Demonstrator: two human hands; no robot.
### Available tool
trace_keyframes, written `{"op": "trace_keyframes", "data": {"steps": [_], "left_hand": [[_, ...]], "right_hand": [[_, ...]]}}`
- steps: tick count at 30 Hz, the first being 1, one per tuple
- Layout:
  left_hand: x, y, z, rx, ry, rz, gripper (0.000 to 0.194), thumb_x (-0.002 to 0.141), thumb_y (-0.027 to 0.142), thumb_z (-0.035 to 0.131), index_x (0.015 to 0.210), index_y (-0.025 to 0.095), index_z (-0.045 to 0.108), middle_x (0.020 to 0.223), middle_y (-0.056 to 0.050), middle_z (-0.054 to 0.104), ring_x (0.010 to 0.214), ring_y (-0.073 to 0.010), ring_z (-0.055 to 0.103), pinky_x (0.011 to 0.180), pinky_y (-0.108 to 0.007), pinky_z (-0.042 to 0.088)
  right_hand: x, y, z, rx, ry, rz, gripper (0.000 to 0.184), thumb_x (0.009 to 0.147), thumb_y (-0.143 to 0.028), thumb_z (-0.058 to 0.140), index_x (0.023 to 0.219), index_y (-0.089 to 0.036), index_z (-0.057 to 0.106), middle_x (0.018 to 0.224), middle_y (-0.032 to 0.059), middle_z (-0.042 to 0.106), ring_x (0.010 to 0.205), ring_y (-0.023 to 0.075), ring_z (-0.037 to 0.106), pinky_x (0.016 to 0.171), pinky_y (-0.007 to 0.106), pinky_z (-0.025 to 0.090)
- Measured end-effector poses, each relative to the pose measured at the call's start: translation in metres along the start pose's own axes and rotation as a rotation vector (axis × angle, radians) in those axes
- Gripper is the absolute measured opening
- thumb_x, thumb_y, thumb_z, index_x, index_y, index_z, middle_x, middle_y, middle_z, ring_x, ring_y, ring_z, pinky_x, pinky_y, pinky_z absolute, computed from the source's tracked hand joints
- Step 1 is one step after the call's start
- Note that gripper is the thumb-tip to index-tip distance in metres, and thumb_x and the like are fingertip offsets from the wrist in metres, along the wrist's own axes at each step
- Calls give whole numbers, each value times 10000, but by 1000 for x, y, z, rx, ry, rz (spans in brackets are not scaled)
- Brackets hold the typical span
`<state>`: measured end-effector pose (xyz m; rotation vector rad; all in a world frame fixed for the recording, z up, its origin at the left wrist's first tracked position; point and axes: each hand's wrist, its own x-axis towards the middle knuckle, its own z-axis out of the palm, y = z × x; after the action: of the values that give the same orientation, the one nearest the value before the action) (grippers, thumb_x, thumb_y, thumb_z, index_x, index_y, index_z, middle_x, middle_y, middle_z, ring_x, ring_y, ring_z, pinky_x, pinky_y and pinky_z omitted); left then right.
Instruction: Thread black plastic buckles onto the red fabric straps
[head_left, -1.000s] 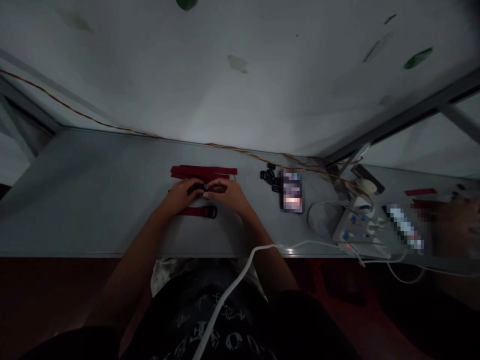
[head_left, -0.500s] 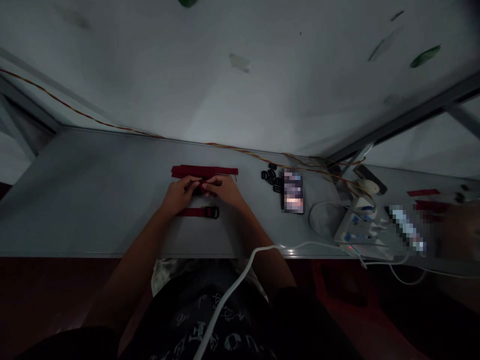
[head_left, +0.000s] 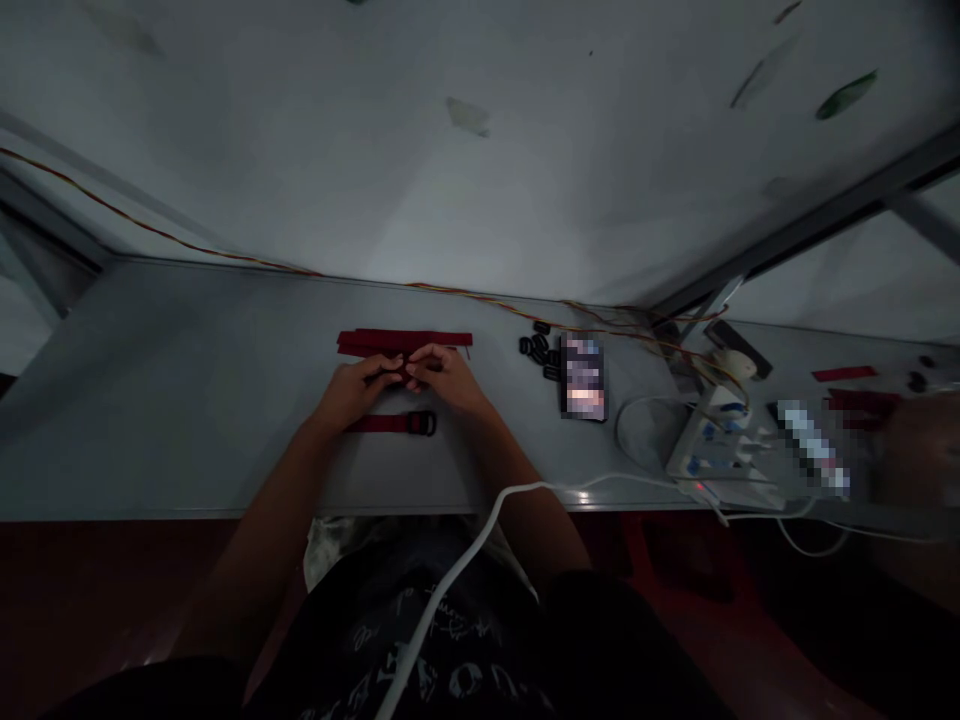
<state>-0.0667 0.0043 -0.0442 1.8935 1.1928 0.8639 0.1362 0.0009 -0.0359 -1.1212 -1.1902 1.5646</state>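
My left hand [head_left: 358, 392] and my right hand [head_left: 444, 376] meet over the table, fingers pinched together. Between the fingertips is a small bit of red strap [head_left: 406, 371], mostly hidden; I cannot tell whether a buckle is on it. Just beyond the hands lies a stack of flat red straps [head_left: 412, 338]. Nearer to me, a red strap with a black buckle [head_left: 421, 423] on its right end rests on the table, its left part covered by my left hand and wrist.
Several loose black buckles [head_left: 538, 350] lie right of my hands, beside a phone [head_left: 583, 380]. Farther right stands a white power strip [head_left: 709, 440] with plugs. A white cable [head_left: 495, 530] crosses over my right forearm. Another person's blurred hand [head_left: 926, 445] is at far right.
My fingers have shifted slightly around the red strap, and less of it shows now. The straps and buckles on the table stay put; the view has tilted a little.
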Motion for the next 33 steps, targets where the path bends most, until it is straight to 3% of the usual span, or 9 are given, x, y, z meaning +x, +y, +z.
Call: {"op": "trace_keyframes", "data": {"steps": [3,10,19,23,25,29,33], "left_hand": [[-2,-2,-1,53,-58,16,281,905,445,674,1090,244,742,953,-36,799,792,-198,728,790,-287,547],[-2,-4,3,-45,-1,-32,365,898,459,693,1188,240,726,1162,-60,794,1039,-247,758,930,-339,587],[-1,-3,-2,-10,-98,109,342,932,443,664,1174,225,770,1135,-58,804,1018,-238,769,968,-356,597],[0,-4,0,0,-9,143,266,955,368,629,1122,238,789,1195,-48,787,1086,-225,757,1006,-349,589],[0,-5,2,16,43,141,229,959,330,614,1067,247,799,1167,-36,796,1071,-214,761,997,-343,593],[0,-4,2,12,140,117,163,943,287,626,927,235,780,1080,-30,815,999,-199,772,939,-337,611],[1,-1,-3,26,166,204,143,930,274,653,848,217,755,1012,-44,806,951,-184,754,905,-326,598]], "right_hand": [[0,-2,-1,-37,-17,-80,308,771,-386,763,890,-236,522,678,-64,668,619,118,659,644,255,522],[1,3,-4,-173,-27,-65,302,768,-392,747,877,-223,522,681,-55,649,548,113,605,557,243,455],[2,9,-10,-132,-85,-111,303,787,-389,765,860,-220,524,736,-34,686,588,117,638,603,257,509],[-1,10,-5,-43,-88,-97,311,821,-419,746,1014,-216,612,802,0,730,679,150,715,697,307,602],[-1,10,-2,-27,-86,-83,350,843,-466,723,1070,-212,643,813,13,731,679,160,717,658,314,622],[-1,8,0,-46,-48,-42,368,824,-500,739,1016,-194,674,816,27,720,672,156,694,561,276,603],[0,6,-5,-101,-95,-19,338,789,-480,773,921,-184,677,742,-6,671,623,121,620,541,238,558]]}}
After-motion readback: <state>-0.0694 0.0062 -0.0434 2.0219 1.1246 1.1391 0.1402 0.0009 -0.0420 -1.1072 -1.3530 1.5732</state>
